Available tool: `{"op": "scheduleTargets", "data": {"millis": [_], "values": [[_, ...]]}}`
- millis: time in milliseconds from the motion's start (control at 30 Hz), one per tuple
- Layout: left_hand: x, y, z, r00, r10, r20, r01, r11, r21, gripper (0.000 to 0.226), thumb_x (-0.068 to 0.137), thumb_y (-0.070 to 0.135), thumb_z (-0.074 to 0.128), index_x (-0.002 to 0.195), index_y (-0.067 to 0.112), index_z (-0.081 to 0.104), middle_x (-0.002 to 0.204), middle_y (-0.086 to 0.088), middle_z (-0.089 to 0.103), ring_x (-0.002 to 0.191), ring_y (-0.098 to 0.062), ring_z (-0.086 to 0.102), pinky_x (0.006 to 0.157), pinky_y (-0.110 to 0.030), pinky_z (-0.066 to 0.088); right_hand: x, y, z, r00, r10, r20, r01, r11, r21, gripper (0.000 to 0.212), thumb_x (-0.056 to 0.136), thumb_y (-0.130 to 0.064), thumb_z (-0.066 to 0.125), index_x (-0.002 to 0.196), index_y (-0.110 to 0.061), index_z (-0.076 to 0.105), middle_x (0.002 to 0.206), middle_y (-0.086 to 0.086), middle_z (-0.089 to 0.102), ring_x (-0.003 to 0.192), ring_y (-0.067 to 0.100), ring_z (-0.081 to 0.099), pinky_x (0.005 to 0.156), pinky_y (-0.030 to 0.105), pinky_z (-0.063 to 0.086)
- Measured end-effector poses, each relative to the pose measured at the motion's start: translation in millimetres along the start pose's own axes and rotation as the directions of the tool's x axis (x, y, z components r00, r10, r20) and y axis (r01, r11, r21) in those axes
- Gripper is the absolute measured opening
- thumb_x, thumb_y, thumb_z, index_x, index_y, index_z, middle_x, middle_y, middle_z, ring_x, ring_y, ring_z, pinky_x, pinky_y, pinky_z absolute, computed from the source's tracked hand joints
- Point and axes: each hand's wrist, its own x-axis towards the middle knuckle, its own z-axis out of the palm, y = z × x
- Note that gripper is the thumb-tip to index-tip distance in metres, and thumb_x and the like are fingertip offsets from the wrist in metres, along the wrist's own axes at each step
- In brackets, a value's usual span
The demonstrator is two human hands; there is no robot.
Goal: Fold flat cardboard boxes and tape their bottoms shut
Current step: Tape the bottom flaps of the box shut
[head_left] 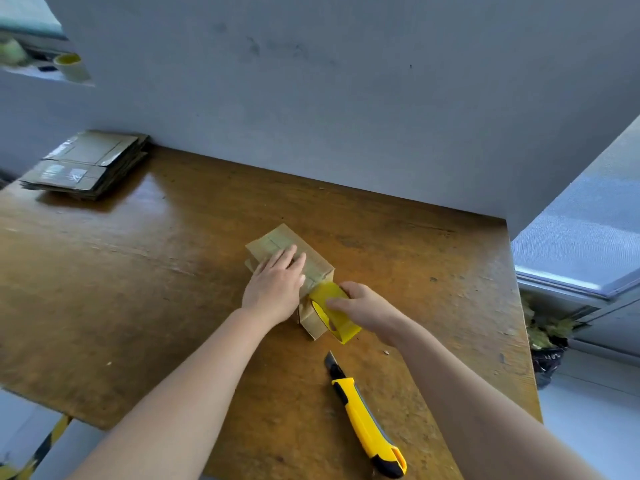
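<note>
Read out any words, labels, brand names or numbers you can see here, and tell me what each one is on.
No readable text anywhere in this view.
Stack of flat boxes: pale label patches on top, too blurred to read.
Box, tape roll, utility knife: no print visible.

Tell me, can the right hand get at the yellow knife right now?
Probably yes: the knife lies uncovered on the table, just nearer the person than the right hand, nothing between them. But that hand grips the tape roll, so it must let go first.
</note>
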Motion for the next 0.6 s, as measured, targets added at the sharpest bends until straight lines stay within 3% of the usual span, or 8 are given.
{"op": "scheduleTargets", "data": {"millis": [67, 133, 300, 467, 600], "values": [[3, -7, 5, 0.999, 0.009, 0.033, -0.009, 1.0, -0.011, 0.051, 0.104, 0.034, 0.02, 0.153, 0.024, 0.009, 0.161, 0.002, -0.002, 0.147, -0.014, -0.006, 0.117, -0.035, 0.001, 0, 3, 12, 1.0, -0.023, -0.012, 0.024, 0.996, 0.082, 0.019, 0.096, -0.036, 0.054, 0.11, -0.022, 0.056, 0.103, -0.001, 0.064, 0.087, 0.01, 0.066, 0.074, 0.029, 0.056], [7, -15, 5, 0.998, 0.023, 0.059, -0.022, 1.0, -0.019, 0.052, 0.104, 0.036, 0.018, 0.153, 0.025, 0.005, 0.161, 0.004, -0.006, 0.146, -0.012, -0.01, 0.116, -0.033, -0.003, 2, 7, 22, 0.997, -0.041, -0.069, 0.049, 0.992, 0.116, 0.02, 0.096, -0.04, 0.054, 0.101, -0.021, 0.058, 0.099, 0.003, 0.067, 0.088, 0.018, 0.067, 0.08, 0.037, 0.057], [10, -20, 2, 0.994, 0.048, 0.1, -0.046, 0.999, -0.025, 0.052, 0.104, 0.037, 0.016, 0.153, 0.025, 0.002, 0.16, 0.005, -0.009, 0.145, -0.01, -0.013, 0.116, -0.032, -0.006, 18, 12, 25, 0.985, 0.068, -0.159, -0.072, 0.997, -0.018, 0.033, 0.09, -0.048, 0.057, 0.093, -0.015, 0.064, 0.092, 0.006, 0.07, 0.082, 0.025, 0.07, 0.078, 0.045, 0.059], [9, -19, 0, 0.995, 0.036, 0.093, -0.031, 0.998, -0.055, 0.055, 0.102, 0.044, 0.019, 0.153, 0.026, 0.007, 0.161, 0.004, -0.006, 0.146, -0.01, -0.011, 0.115, -0.03, -0.007, 30, 16, 26, 0.964, 0.196, -0.18, -0.224, 0.963, -0.15, 0.039, 0.086, -0.053, 0.058, 0.081, -0.015, 0.063, 0.057, -0.002, 0.07, 0.044, 0.013, 0.064, 0.059, 0.028, 0.058], [7, -6, -1, 1.0, -0.021, 0.016, 0.022, 0.999, -0.035, 0.072, 0.093, 0.06, 0.035, 0.152, 0.024, 0.017, 0.161, 0.002, 0.003, 0.147, -0.014, -0.003, 0.117, -0.036, 0.0, 36, 12, 29, 0.961, 0.183, -0.209, -0.239, 0.928, -0.287, 0.049, 0.085, -0.062, 0.054, 0.087, -0.013, 0.059, 0.065, -0.008, 0.066, 0.055, 0.009, 0.061, 0.052, 0.023, 0.051]]}}
